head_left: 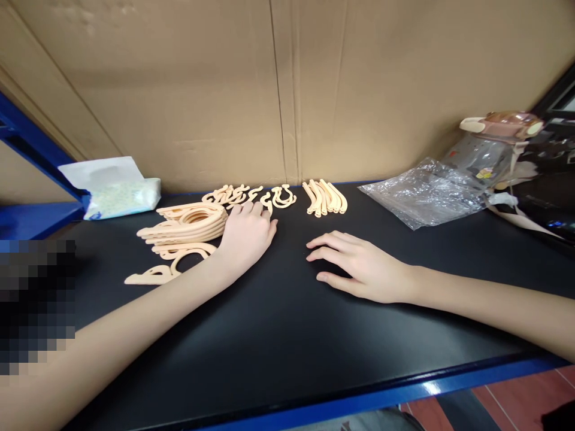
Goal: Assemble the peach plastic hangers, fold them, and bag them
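My left hand reaches over the near side of a heap of small cream plastic hooks. Its thumb is spread from the fingers, whose tips are hidden; one hook lies right by the index finger. Left of that wrist is a stack of cream plastic hanger bodies with round openings. A single hanger body lies nearer, partly behind my forearm. Palm down, my right hand rests at the black tabletop with fingers apart and nothing in them. Beyond it are several curved hanger arms in a row.
A tissue pack stands at the back left. Toward the right lie a clear plastic bag and a transparent bottle with a brown lid and strap. A cardboard wall closes off the back; a blue edge runs along the front.
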{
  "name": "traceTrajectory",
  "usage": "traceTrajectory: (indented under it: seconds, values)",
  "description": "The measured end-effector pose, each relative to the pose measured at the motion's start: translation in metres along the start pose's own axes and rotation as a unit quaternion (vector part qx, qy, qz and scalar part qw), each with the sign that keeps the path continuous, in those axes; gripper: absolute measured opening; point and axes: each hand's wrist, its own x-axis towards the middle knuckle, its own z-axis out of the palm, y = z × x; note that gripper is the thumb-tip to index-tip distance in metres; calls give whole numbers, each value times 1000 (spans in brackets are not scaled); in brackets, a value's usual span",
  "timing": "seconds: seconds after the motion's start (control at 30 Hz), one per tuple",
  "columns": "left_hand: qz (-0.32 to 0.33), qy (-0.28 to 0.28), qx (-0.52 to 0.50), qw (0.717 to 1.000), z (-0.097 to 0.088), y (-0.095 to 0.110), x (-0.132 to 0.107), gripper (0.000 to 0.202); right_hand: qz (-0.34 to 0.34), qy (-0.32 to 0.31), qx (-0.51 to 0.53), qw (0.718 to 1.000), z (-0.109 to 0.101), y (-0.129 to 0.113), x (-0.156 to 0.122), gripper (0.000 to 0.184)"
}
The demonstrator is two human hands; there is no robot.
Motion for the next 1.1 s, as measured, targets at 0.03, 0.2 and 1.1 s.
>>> traceTrajectory:
  seconds: [0.03,0.2,1.1]
  values:
    - [5,0,1,1000,-2,0,-2,36,3,0,1,1000,0,0,0,25]
    - [18,-30,31,999,-24,6,-18,32,14,2,14,1000,0,0,-1,23]
    - [149,-2,-60,987,-51,35,-43,13,73,27,-56,995,2,2,2,28]
